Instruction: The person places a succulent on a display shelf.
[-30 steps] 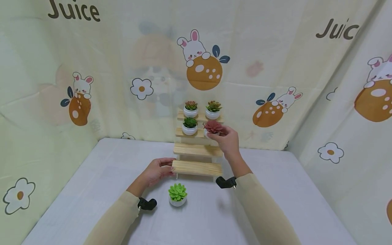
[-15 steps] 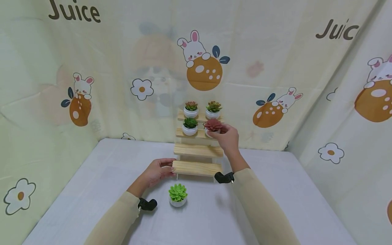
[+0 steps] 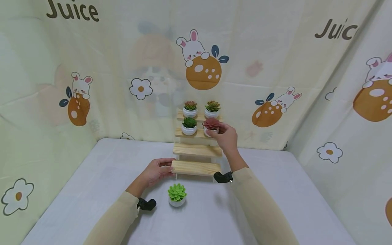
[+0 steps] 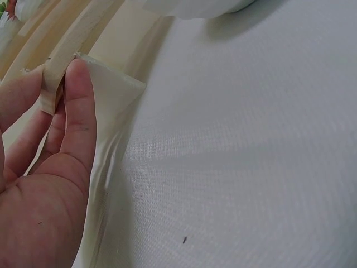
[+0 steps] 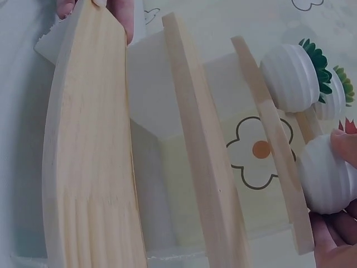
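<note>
A stepped wooden plant stand (image 3: 196, 167) with white sides stands in the middle of the table. My right hand (image 3: 226, 137) grips the white pot of a red succulent (image 3: 211, 123) at the right of the second board from the top. In the right wrist view its pot (image 5: 326, 176) is against that board, thumb on one side and fingers on the other. My left hand (image 3: 157, 173) pinches the left end of the lowest board, which shows edge-on in the left wrist view (image 4: 61, 72). A dark green succulent (image 3: 189, 125) sits left of the red one.
Two more potted succulents, one reddish green (image 3: 190, 108) and one yellow-green (image 3: 212, 108), stand on the top board. A bright green succulent (image 3: 177, 193) in a white pot stands on the white tablecloth (image 3: 269, 200) before the stand. A printed curtain (image 3: 116, 112) hangs close behind.
My right hand and wrist have shifted slightly left, and the red succulent's pot has settled a little lower at the board. My left hand keeps its grip on the lowest board.
</note>
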Demonstrator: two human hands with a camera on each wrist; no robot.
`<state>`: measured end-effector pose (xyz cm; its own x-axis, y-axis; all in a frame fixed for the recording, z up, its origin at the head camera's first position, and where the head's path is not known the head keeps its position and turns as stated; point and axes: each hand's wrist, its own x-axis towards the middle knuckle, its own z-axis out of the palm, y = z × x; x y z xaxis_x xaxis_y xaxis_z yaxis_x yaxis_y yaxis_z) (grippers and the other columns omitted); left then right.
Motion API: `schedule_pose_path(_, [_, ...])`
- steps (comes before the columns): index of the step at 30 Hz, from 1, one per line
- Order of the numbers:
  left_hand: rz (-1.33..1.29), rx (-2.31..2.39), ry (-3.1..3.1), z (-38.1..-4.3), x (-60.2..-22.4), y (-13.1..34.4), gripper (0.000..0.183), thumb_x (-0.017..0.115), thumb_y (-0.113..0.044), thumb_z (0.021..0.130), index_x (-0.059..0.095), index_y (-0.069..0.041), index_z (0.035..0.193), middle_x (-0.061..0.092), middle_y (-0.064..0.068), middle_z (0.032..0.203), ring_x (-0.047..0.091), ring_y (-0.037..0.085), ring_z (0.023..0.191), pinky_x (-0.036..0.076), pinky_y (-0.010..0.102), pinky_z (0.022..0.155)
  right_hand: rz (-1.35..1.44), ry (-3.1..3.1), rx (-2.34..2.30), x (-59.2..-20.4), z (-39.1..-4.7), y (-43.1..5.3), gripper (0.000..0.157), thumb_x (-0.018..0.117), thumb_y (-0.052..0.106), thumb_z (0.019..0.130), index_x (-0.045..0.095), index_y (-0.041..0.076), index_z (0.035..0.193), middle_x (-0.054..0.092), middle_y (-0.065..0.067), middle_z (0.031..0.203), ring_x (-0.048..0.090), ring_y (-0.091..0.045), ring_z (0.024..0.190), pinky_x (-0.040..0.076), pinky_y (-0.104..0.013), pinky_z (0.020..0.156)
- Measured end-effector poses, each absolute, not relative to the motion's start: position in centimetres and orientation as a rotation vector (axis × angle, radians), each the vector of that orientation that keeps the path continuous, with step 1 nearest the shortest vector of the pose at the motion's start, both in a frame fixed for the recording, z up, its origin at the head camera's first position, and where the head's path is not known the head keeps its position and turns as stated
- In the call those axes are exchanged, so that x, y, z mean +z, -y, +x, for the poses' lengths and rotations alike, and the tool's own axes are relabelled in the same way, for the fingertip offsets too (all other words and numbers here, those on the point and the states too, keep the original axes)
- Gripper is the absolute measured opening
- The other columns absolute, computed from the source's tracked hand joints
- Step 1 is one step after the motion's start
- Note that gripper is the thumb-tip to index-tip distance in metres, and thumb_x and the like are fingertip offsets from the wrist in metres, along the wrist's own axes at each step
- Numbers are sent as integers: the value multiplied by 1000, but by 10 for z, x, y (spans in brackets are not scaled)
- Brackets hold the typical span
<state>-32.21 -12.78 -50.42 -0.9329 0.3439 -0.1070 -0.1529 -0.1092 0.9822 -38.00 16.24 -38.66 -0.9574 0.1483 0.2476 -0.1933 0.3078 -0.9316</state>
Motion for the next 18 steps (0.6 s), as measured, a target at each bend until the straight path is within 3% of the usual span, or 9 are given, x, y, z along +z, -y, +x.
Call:
schedule_pose_path(7, [216, 2107, -1839, -322, -503, 128, 52, 60, 8, 97, 46, 9, 147, 57, 17, 124, 67, 18, 102, 62, 39, 97, 62, 2320, 1733, -385, -373, -164, 59, 88, 19, 83, 64, 6, 136, 69, -16, 131, 65, -24, 116, 59, -31, 95])
schedule_pose_path(11, [208, 2103, -1844, -322, -504, 128, 51, 60, 8, 97, 47, 9, 146, 57, 16, 123, 67, 18, 102, 63, 37, 96, 70, 2294, 1787, -387, -365, -167, 64, 86, 16, 84, 59, 4, 141, 63, -18, 139, 62, -29, 128, 56, -42, 108])
schedule_pose_path(18, [222, 2105, -1835, -322, -504, 127, 52, 59, 9, 97, 46, 9, 147, 57, 15, 123, 67, 18, 102, 63, 36, 95, 59, 2263, 1771, -395, -346, -170, 70, 86, 21, 85, 55, 0, 143, 57, -19, 146, 55, -32, 137, 49, -40, 116])
